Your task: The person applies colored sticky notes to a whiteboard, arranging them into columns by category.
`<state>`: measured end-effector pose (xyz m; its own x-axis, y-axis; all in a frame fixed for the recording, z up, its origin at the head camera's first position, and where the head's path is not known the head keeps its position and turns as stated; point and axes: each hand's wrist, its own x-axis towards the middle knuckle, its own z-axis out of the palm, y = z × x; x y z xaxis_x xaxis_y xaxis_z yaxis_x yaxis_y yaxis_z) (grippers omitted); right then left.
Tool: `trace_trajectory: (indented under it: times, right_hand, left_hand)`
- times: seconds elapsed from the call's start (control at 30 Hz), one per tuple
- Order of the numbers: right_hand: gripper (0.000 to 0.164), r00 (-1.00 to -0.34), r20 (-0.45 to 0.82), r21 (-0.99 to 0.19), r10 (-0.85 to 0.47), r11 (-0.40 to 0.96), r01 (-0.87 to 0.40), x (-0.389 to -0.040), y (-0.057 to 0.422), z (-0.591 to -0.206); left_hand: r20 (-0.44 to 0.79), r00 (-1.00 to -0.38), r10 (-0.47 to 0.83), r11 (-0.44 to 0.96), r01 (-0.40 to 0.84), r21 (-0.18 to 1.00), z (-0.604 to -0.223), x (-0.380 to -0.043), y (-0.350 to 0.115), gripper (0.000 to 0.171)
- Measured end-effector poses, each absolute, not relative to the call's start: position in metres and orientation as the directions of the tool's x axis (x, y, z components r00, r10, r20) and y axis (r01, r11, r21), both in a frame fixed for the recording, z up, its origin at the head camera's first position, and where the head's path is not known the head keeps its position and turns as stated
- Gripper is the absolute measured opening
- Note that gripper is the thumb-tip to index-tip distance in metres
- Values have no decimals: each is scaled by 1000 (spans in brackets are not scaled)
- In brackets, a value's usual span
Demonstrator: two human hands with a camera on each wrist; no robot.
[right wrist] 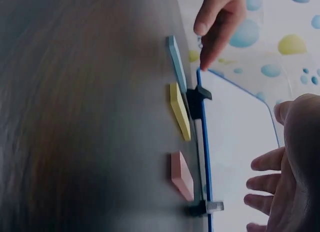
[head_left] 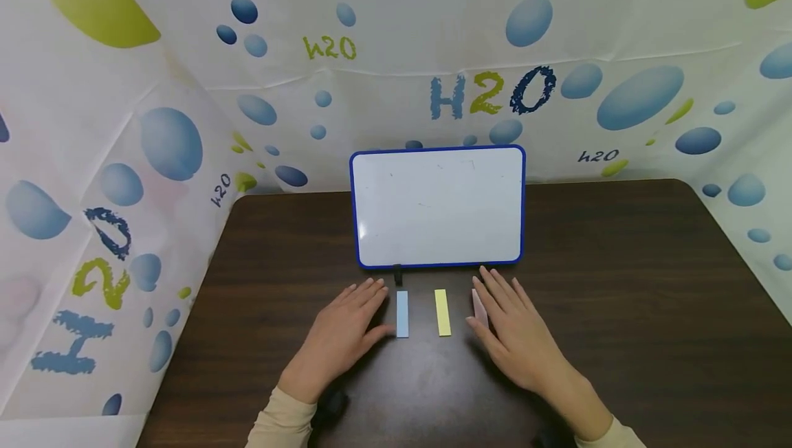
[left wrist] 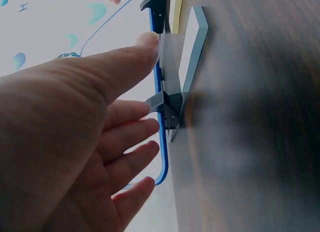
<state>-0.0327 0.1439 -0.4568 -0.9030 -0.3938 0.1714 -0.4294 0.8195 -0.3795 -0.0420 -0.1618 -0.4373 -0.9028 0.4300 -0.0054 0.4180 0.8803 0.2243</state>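
Three narrow pads that look like sticky notes lie in a row on the dark table: a blue pad (head_left: pixel 402 314), a yellow pad (head_left: pixel 443 312) and a pink pad (head_left: pixel 479 309). My left hand (head_left: pixel 343 330) is just left of the blue pad, fingers extended and palm down, holding nothing. On the other side my right hand (head_left: pixel 516 334) hovers over or beside the pink pad, partly covering it in the head view. In the right wrist view the pink pad (right wrist: pixel 182 176) is apart from the fingers (right wrist: pixel 267 184), which hold nothing.
A small whiteboard (head_left: pixel 439 207) with a blue frame stands behind the pads, with faint marks on it. Black stand feet (left wrist: pixel 171 108) support its lower edge. The wooden table (head_left: pixel 625 283) meets a white curtain (head_left: pixel 396 111) printed with drops at the back and left.
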Motion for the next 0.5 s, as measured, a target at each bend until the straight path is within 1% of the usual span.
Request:
trace_trajectory:
  times: [0.23, 0.5]
  right_hand:
    - [57, -849, 207, -379, -486, 760, -528, -31, 124, -455]
    - [57, -811, 188, -362, -554, 729, -581, -26, 106, -462]
  left_hand:
    - [25, -877, 479, 845, 469, 257, -440, -43, -161, 64]
    - [16, -876, 483, 847, 472, 245, -441, -42, -159, 64]
